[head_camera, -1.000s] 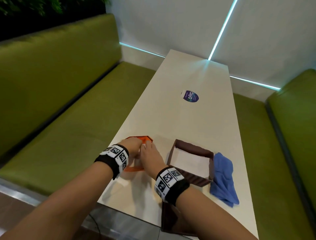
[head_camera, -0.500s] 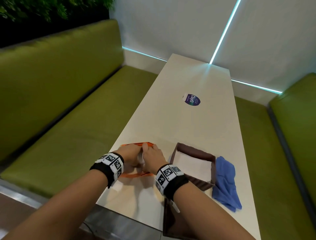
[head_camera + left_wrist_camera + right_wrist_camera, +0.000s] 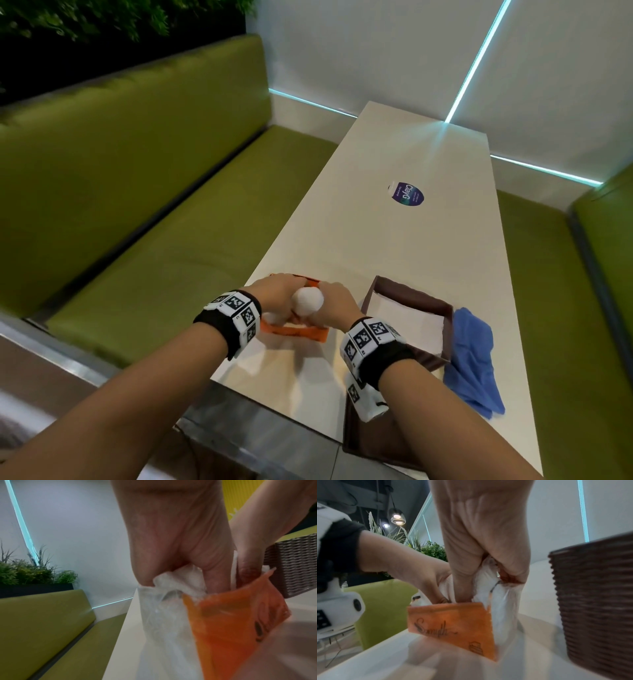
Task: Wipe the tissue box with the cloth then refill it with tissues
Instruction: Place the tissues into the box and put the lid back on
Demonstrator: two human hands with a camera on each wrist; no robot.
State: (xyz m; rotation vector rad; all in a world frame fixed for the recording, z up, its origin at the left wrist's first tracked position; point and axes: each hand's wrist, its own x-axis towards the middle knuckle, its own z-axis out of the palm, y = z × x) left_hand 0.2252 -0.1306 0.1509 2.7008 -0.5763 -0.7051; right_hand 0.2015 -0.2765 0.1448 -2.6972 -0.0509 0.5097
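Both hands — left hand (image 3: 279, 294), right hand (image 3: 334, 301) — grip white tissues (image 3: 308, 300) inside the orange packet (image 3: 297, 331) on the worktop (image 3: 394, 246), beside the brown tissue box (image 3: 409, 298) and blue cloth (image 3: 474, 356).

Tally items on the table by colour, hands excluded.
Orange: 1, tissue pack
White: 1, tissues
Brown: 1, box
Blue: 1, cloth
Purple: 1, sticker
Total: 5

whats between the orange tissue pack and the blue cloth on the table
The brown woven tissue box sits between the orange tissue pack and the blue cloth, touching the cloth; the head view shows it.
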